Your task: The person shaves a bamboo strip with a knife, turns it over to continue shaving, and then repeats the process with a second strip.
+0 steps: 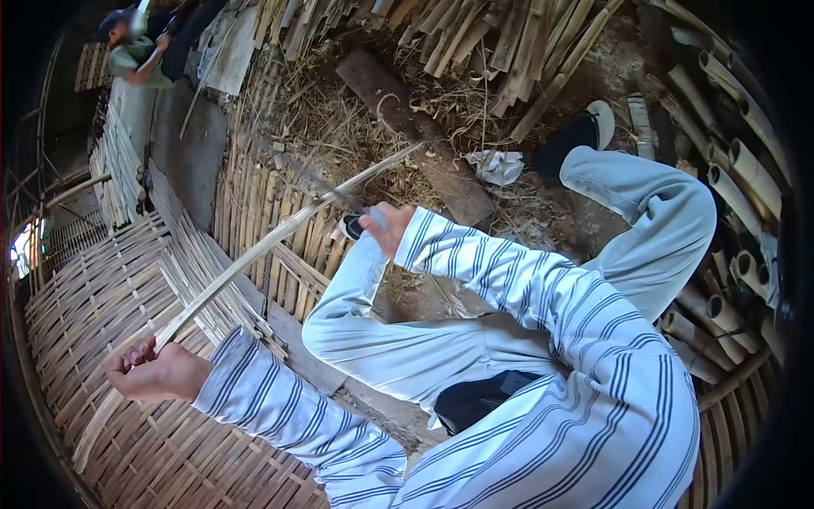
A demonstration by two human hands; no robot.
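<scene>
A long pale bamboo strip (254, 252) runs diagonally across the view, from the wooden plank down to the lower left. My left hand (159, 371) is closed around its lower part, and the tail of the strip sticks out below the fist. In my right hand (388, 229) is the handle of a knife (318, 180), its thin dark blade pointing up and left. The blade crosses over the strip near its upper part. Under the strip's far end lies the dark wooden plank (415, 127), with shavings around it.
Split bamboo pieces (475, 34) are heaped at the top, and bamboo tubes (746, 170) are stacked along the right. A woven bamboo panel (93, 297) spreads at the left, with thin strips (203, 271) lying on it. Another person (140, 59) is at the upper left. A crumpled plastic wrapper (496, 167) lies beside the plank.
</scene>
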